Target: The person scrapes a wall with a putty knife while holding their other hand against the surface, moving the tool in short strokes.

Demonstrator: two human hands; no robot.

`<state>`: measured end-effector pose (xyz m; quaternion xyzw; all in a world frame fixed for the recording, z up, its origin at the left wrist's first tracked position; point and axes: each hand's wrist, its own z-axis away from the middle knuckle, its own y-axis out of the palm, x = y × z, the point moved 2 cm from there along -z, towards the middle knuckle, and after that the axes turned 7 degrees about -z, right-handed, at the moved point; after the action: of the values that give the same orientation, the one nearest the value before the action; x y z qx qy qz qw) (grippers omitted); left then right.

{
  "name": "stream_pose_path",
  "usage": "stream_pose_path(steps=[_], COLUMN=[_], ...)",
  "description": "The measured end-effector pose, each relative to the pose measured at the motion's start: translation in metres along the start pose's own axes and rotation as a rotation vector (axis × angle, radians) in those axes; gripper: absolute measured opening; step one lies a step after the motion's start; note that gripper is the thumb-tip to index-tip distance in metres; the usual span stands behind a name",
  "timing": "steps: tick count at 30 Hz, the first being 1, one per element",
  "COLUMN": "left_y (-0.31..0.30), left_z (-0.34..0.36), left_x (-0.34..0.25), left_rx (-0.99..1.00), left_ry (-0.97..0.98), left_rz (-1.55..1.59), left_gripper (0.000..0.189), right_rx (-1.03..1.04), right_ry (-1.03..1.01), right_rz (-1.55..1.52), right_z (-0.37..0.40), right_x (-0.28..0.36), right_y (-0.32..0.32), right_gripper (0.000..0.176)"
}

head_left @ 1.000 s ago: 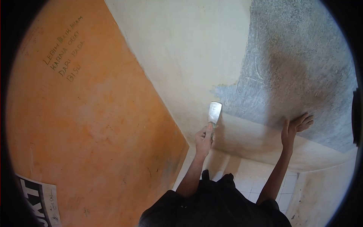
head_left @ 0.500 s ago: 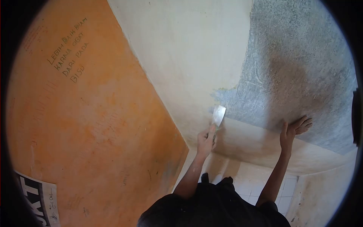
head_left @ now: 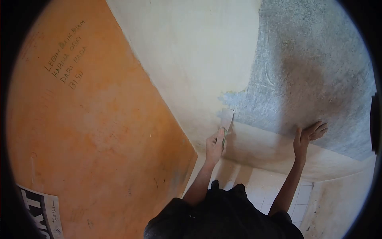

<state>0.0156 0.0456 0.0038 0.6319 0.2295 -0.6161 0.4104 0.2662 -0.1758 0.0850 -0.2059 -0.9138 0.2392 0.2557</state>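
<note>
My left hand (head_left: 215, 144) is wrapped round the green handle of a scraper (head_left: 227, 118). The flat metal blade points up and lies against, or very close to, the pale wall (head_left: 199, 59), at the lower left corner of a grey, rough-textured area (head_left: 314, 79). A small ragged bluish-grey patch (head_left: 234, 99) shows just above the blade. Farther right, my right hand (head_left: 311, 133) rests open on the lower part of the grey area, with its fingers stretched out to the right and the thumb pointing up.
An orange wall (head_left: 99, 131) with handwriting meets the pale wall on the left. A black-and-white poster (head_left: 41, 211) hangs at the lower left. White tiles (head_left: 296, 203) show below, beyond my black shirt (head_left: 223, 217). A dark object (head_left: 375, 123) stands at the right edge.
The scraper's blade has tilted, turning from bright and shiny to dull, and has shifted slightly against the wall. My right hand stays in the same place. The whole view has shifted a little.
</note>
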Motion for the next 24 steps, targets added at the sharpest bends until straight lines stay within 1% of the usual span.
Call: stream_pose_path(steps=[4, 6, 7, 9, 11, 13, 14, 15, 17, 22, 23, 24], left_y=[-0.003, -0.003, 0.001, 0.013, 0.005, -0.005, -0.012, -0.012, -0.003, -0.010, -0.015, -0.014], left_z=[0.015, 0.009, 0.005, -0.001, 0.003, 0.005, 0.011, 0.012, 0.000, 0.015, 0.015, 0.014], left_x=[-0.008, -0.008, -0.021, -0.043, -0.026, -0.011, 0.000, -0.003, -0.007, -0.001, 0.009, 0.000], left_rx=[-0.049, 0.034, 0.029, 0.038, 0.021, 0.017, 0.018, 0.019, 0.032, -0.007, 0.000, 0.010], left_ry=[-0.020, -0.033, -0.032, 0.106, 0.075, 0.070, 0.004, -0.060, -0.036, -0.046, -0.078, -0.111], left_rz=[0.056, 0.014, 0.011, -0.026, -0.012, -0.003, 0.002, 0.004, 0.017, 0.082, 0.037, -0.012], left_gripper=[0.041, 0.040, 0.040, 0.040, 0.041, 0.042, 0.042, 0.042, 0.042, 0.041, 0.041, 0.041], right_rx=[-0.015, -0.035, -0.047, -0.028, -0.014, 0.007, -0.002, -0.017, -0.018, -0.016, -0.027, -0.023], right_ry=[0.012, 0.003, 0.006, 0.001, -0.015, 0.025, 0.024, 0.020, 0.024, 0.013, 0.002, 0.008], right_rz=[0.014, 0.014, 0.012, 0.009, 0.017, -0.006, -0.004, -0.002, -0.003, -0.013, -0.017, -0.009], right_z=[-0.001, -0.003, 0.000, -0.001, 0.000, 0.000, 0.000, 0.000, 0.002, 0.000, -0.003, -0.001], right_x=[0.001, -0.004, -0.003, 0.001, 0.001, -0.004, -0.005, -0.004, -0.002, 0.002, 0.000, -0.002], right_y=[0.001, 0.003, 0.005, 0.005, 0.000, 0.001, 0.001, 0.002, 0.004, 0.002, 0.002, 0.002], right_gripper=[0.092, 0.091, 0.090, 0.091, 0.091, 0.094, 0.094, 0.092, 0.091, 0.093, 0.093, 0.092])
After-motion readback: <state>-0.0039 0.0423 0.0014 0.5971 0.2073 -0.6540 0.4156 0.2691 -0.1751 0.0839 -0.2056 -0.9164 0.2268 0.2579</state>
